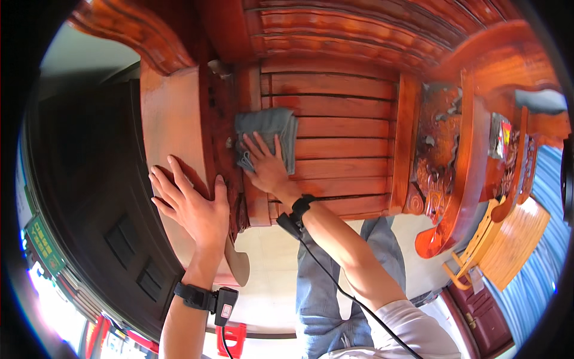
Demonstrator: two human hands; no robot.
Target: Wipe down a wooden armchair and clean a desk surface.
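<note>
My right hand (267,168) lies flat on a folded grey-blue cloth (269,121), fingers spread. The cloth rests on the left part of the slatted seat (341,146) of a carved reddish wooden armchair, against the inner side of the armrest. My left hand (190,202) is spread over the broad flat left armrest (172,116) with no object in it, its thumb at the inner edge. Each wrist wears a black strap with a small cabled device. The underside of both palms is hidden.
At left stands a dark cabinet (89,179). Beyond the right armrest (471,157) are a small packet (500,136), a light wooden bench (515,242) and a blue curtain (549,188). A red plastic stool (232,339) stands on the floor behind the left forearm.
</note>
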